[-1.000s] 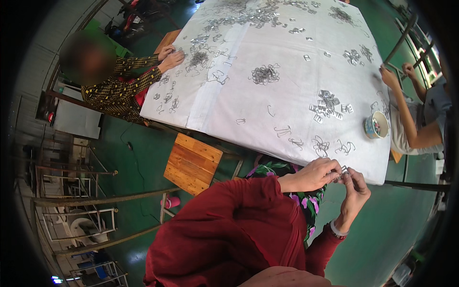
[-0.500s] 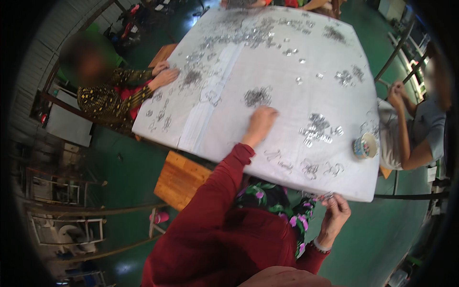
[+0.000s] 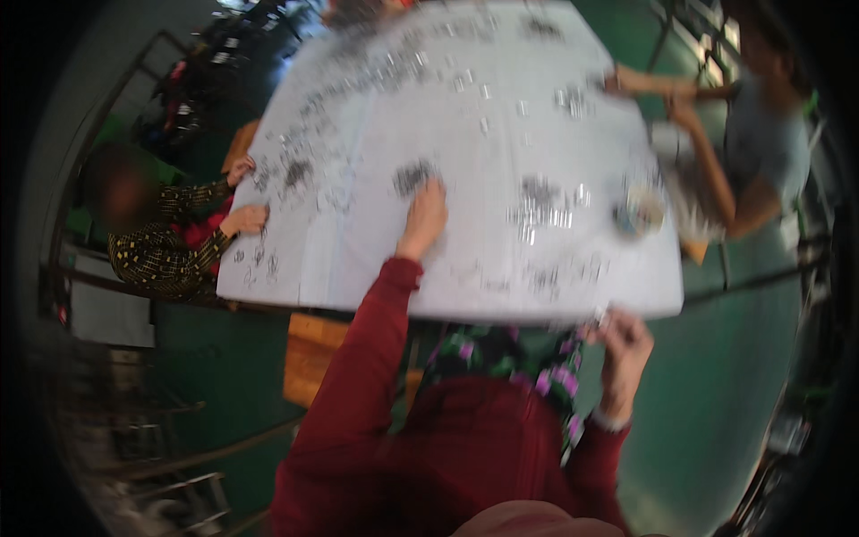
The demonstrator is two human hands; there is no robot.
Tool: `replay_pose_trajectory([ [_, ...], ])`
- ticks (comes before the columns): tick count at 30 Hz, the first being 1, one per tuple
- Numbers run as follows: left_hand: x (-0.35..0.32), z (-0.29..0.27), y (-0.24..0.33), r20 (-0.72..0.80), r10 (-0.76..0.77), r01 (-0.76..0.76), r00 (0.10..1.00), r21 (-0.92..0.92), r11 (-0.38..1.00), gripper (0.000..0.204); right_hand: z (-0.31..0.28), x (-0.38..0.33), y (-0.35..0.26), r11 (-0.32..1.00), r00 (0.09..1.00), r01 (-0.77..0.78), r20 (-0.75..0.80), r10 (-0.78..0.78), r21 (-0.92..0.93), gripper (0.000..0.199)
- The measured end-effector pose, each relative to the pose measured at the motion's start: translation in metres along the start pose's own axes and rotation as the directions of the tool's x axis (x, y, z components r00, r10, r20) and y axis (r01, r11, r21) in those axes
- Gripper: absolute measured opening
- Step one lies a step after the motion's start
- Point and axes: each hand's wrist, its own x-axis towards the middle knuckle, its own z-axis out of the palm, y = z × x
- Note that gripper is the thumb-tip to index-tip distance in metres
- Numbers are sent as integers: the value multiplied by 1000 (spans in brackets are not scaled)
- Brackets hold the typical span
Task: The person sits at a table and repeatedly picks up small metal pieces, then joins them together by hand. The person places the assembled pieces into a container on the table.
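My left hand (image 3: 424, 220) reaches over the white tabletop (image 3: 465, 259), at the near edge of a pile of thin dark wire pieces (image 3: 413, 177). Its fingers are bent and drawn together; what they hold, if anything, is blurred. Just off the table's near edge, at the right, my right hand (image 3: 626, 349) pinches a small shiny metal piece (image 3: 600, 315) between thumb and fingers. Between the hands, loose wire pieces (image 3: 542, 279) lie along the near side. Behind them is a cluster of shiny flat metal pieces (image 3: 541, 210).
A round tub (image 3: 641, 211) stands near the table's right edge. Co-workers sit left (image 3: 161, 233) and right (image 3: 761, 134); the right one's hand touches the table. More metal pieces (image 3: 376, 76) spread across the far side. A wooden stool (image 3: 313, 358) stands below the near edge.
My view has shifted, so the table sits further left and higher. My left hand has moved up to the wire pile. The right co-worker now reaches onto the table.
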Motion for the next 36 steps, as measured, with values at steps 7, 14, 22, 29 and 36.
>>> replay_pose_trajectory([
  [7, -44, -12, 132, 455, 7, 303, 890, -605, 737, 19, -15, -14, 16, 999, 999, 35, 3, -35, 10, 19],
  [14, -99, -31, 235, 692, 249, 578, 677, -710, 402, 10, -18, -18, 27, 996, 994, 94, -56, -94, 2, 13],
  [22, -109, -12, 234, 388, 392, 54, 834, -764, 643, 10, -12, -19, 34, 982, 982, 168, -70, -174, -86, 12],
  [29, -108, -15, 234, 464, 317, 186, 827, -759, 624, 10, -23, -1, 18, 951, 981, 193, 59, -184, -240, 11],
  [36, -111, -29, 228, 513, 305, 224, 802, -733, 643, 10, 36, 133, 34, 831, 951, 267, 270, -148, -488, 20],
])
